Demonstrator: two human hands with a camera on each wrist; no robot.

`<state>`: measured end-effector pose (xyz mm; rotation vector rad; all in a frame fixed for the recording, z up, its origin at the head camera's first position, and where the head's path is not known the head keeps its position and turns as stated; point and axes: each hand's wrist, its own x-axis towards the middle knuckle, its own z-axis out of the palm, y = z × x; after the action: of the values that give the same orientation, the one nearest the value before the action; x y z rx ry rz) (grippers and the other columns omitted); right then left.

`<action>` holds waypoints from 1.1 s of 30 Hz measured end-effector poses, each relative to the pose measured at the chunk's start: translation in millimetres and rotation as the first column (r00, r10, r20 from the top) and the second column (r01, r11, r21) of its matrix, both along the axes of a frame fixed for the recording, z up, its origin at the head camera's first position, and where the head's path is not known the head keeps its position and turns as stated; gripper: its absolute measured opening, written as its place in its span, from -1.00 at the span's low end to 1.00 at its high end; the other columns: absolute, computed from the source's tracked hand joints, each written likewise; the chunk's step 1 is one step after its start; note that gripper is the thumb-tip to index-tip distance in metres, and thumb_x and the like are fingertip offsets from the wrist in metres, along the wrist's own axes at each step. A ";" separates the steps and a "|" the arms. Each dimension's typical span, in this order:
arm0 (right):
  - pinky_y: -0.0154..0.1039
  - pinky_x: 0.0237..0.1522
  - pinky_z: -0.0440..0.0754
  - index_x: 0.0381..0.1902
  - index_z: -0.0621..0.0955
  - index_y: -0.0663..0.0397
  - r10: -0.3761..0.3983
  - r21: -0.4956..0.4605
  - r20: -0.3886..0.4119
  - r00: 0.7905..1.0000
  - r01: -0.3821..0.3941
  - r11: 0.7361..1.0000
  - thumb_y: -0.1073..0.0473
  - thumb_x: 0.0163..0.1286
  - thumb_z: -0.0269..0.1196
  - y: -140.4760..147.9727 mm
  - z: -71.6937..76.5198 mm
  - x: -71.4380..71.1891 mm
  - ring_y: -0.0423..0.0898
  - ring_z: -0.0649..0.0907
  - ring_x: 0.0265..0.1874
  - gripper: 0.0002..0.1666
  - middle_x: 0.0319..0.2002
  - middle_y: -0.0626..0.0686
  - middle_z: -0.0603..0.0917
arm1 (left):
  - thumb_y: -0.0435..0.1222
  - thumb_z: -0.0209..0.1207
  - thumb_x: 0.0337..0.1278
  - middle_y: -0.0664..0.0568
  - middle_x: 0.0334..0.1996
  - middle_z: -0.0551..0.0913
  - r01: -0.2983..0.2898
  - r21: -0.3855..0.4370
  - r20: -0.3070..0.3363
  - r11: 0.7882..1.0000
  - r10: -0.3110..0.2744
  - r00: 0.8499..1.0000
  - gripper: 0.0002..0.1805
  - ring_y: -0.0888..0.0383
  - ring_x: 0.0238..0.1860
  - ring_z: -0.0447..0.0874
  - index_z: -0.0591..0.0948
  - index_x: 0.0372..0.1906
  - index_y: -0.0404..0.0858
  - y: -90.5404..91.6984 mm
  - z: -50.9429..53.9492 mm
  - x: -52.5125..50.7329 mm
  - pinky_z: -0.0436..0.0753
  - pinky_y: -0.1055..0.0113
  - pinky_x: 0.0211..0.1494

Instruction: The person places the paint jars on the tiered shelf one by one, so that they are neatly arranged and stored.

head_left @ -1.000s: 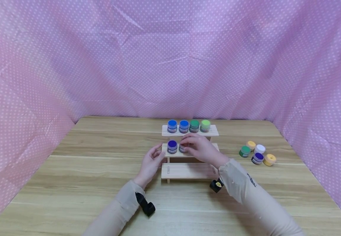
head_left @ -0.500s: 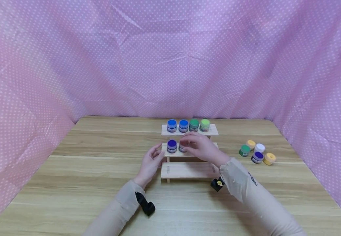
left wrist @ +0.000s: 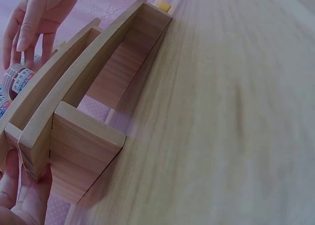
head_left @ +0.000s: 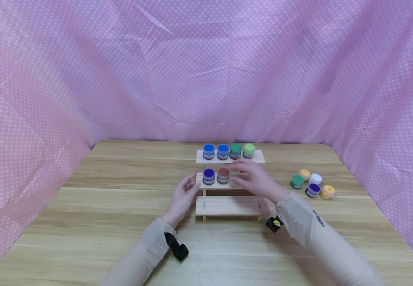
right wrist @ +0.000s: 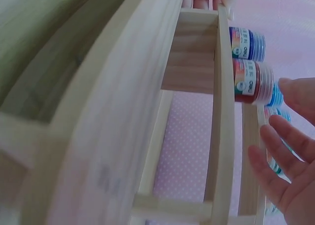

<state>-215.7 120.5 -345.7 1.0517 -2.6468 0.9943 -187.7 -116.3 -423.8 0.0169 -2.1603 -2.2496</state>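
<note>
From here I see the red-brown jar [head_left: 223, 176] standing upright just left of my right hand [head_left: 252, 178], whose fingers are spread and empty, while my left hand [head_left: 183, 196], farther off beyond the purple jar [head_left: 208, 176], grips the wooden rack [head_left: 231, 205].

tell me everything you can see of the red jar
The red jar is small and round, apparently clear plastic, dull red inside, with a ridged, see-through lid and a printed label. It stands upright, lid on, on the middle shelf, just right of the purple jar with a slight gap. The right hand is beside it, with no visible contact.
</note>
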 end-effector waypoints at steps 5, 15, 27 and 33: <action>-0.09 -0.02 0.64 -0.01 0.63 0.12 -0.001 -0.014 -0.049 0.999 0.001 1.000 0.30 0.21 0.32 13.6 -2.0 1.9 0.01 0.61 -0.02 -0.64 -0.03 0.06 0.63 | -0.42 0.08 0.27 0.04 -0.28 0.60 -0.002 0.009 -0.001 1.000 0.002 1.000 -0.48 0.23 -0.39 0.64 0.33 0.33 -0.30 0.2 -0.3 -0.3 0.61 0.47 -0.31; -0.14 -0.13 0.67 -0.08 0.63 0.21 -0.034 -0.074 -0.134 0.990 0.025 0.997 0.38 0.16 0.33 46.4 -11.3 10.1 0.03 0.64 -0.10 -0.67 -0.05 0.14 0.64 | -0.40 0.09 0.27 0.04 -0.28 0.59 -0.001 0.009 -0.004 1.000 0.001 1.000 -0.48 0.20 -0.35 0.65 0.33 0.32 -0.31 -0.2 -0.5 -1.1 0.62 0.48 -0.29; -0.08 -0.12 0.65 -0.04 0.63 0.17 -0.139 -0.107 -0.136 0.981 0.125 0.986 0.37 0.18 0.32 76.6 -22.1 18.1 0.01 0.64 -0.15 -0.66 -0.04 0.11 0.65 | -0.42 0.08 0.27 0.07 -0.31 0.58 0.005 0.016 -0.005 1.000 -0.005 1.000 -0.47 0.21 -0.39 0.65 0.32 0.33 -0.32 -0.3 -1.3 -0.7 0.62 0.47 -0.30; -0.22 -0.15 0.66 -0.04 0.63 0.16 -0.186 -0.119 -0.148 0.971 0.170 0.978 0.39 0.16 0.33 89.8 -24.3 23.0 -0.04 0.63 -0.17 -0.64 -0.06 0.13 0.65 | -0.40 0.08 0.27 0.05 -0.29 0.60 0.002 -0.002 -0.007 1.000 -0.002 1.000 -0.47 0.18 -0.36 0.66 0.31 0.34 -0.32 -0.3 -1.2 -0.2 0.61 0.48 -0.33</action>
<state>-192.7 210.3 -369.9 0.8172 -2.4794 0.9591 -187.9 -116.7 -425.0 0.0067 -2.1608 -2.2453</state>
